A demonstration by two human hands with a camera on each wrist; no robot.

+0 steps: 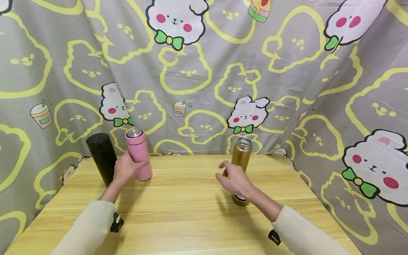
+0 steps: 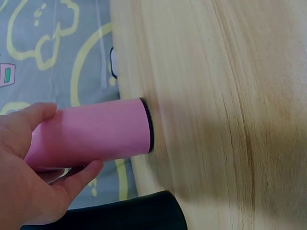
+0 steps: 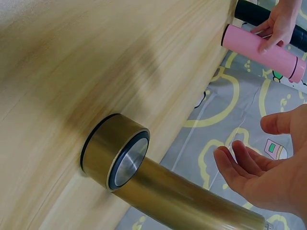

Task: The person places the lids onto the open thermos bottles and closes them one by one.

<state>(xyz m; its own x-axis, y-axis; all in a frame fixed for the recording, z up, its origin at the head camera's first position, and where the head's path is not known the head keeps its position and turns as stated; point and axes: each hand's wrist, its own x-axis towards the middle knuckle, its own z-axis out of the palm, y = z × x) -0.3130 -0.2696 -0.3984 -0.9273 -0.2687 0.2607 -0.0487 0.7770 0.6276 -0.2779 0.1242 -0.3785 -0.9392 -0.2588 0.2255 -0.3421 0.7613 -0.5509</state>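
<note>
My left hand (image 1: 126,168) grips a pink thermos bottle (image 1: 139,150), which stands upright near the back edge with its steel-topped lid on. In the left wrist view, the thumb and fingers lie on opposite sides of the pink body (image 2: 96,132). My right hand (image 1: 235,179) hangs in the air with loosely bent fingers and nothing in them. Behind it stands a gold thermos bottle (image 1: 241,154), its threaded mouth uncovered. The gold lid (image 3: 115,153) sits on the table in front of that bottle, below my right hand.
A black thermos bottle (image 1: 103,156) stands just left of the pink one, close to my left hand. The wooden table (image 1: 181,209) ends at a patterned grey curtain (image 1: 197,117) at the back and sides.
</note>
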